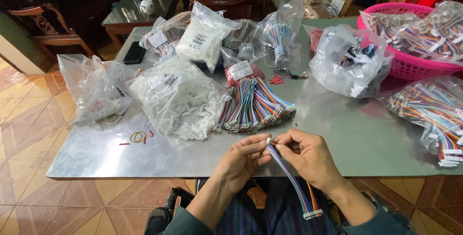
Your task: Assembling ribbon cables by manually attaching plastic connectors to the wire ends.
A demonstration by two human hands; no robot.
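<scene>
steel table (366, 133) – orange tiled floor (24, 119) | both hands pinch ribbon cable (294, 182)

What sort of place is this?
Probably a home used for piecework: a metal table heaped with bagged white connectors and ribbon cables, beside a carved wooden chair and tiled floor.

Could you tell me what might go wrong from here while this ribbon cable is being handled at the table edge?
The left hand and right hand pinch the ribbon cable at its top end; its lower white connector dangles off the table and could snag. Loose white housings spilling from their open bag could scatter.
</scene>
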